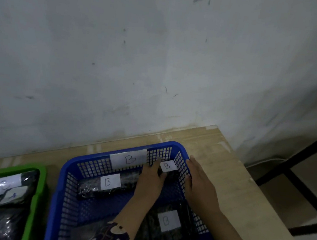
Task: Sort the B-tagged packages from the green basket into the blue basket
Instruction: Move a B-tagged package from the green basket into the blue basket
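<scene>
Reaching into the blue basket [65, 178], left hand [152, 178] grips a "B"-labelled package [168, 169]; right hand [200, 181] rests flat.

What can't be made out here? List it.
- Green basket, head view: cut off by the left and bottom edges; its tags are too blurred to read.
- Package under the left hand: the hand hides its grip.
- Right hand: on the blue basket rim; fingertips hidden.
</scene>
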`<state>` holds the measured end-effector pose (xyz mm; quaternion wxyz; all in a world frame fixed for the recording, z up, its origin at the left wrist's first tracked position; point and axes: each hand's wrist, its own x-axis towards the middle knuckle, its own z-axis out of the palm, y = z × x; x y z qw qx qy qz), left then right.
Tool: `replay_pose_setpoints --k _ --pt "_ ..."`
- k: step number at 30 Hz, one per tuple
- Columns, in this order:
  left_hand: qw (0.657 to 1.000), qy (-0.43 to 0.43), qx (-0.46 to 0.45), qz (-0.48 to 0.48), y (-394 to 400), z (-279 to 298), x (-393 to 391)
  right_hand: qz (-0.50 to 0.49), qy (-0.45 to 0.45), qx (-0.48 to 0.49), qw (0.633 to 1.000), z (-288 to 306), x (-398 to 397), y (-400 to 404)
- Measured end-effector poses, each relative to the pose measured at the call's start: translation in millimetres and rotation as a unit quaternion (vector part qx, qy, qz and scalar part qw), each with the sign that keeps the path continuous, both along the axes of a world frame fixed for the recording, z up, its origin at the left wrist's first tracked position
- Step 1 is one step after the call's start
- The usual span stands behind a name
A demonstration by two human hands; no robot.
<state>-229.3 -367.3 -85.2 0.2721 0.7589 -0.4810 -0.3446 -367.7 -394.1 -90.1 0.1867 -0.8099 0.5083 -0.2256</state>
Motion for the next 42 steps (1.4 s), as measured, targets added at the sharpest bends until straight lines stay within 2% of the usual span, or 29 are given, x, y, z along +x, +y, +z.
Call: replay_pose_setpoints --k 2,6,8,11,14,18,25,29,32,34,37,39,42 --pt "0.999 -0.014 -0.028 0.011 15 13 14 0.000 0.016 0.021 1.000 5 1 1" --pt "0.995 -0.057 -0.077 0.021 67 38 44 -0.012 0.051 -0.014 0.999 21 11 12" --pt "0.991 -0.074 -0.098 0.047 99 43 60 0.020 0.036 0.007 0.999 28 27 30" --pt "0.979 -0.114 -0.137 0.095 147 47 84 0.078 -0.008 -0.025 0.997 28 58 66" --pt "0.969 -0.143 -0.137 0.149 192 49 105 0.121 -0.028 0.000 0.992 25 91 105" --pt "0.956 -0.137 -0.133 0.221 246 52 130 0.168 -0.040 0.029 0.985 26 130 146" --pt "0.944 -0.159 -0.122 0.261 319 48 180 0.210 -0.057 0.043 0.975 31 195 207" --pt "0.941 -0.167 -0.134 0.262 343 43 209 0.222 -0.065 0.050 0.972 30 222 229" --pt "0.952 -0.160 -0.104 0.241 353 32 228 0.213 -0.072 0.051 0.973 25 232 241" --pt "0.964 -0.127 -0.061 0.224 354 24 236 0.206 -0.055 0.066 0.975 19 235 248" --pt "0.978 -0.079 -0.027 0.189 354 20 241 0.237 0.011 0.010 0.971 7 234 253" --pt "0.981 -0.094 -0.026 0.167 354 22 241 0.264 0.072 0.034 0.961 7 231 254" --pt "0.977 -0.180 -0.016 0.116 350 25 238 0.254 0.103 0.048 0.961 9 229 251"
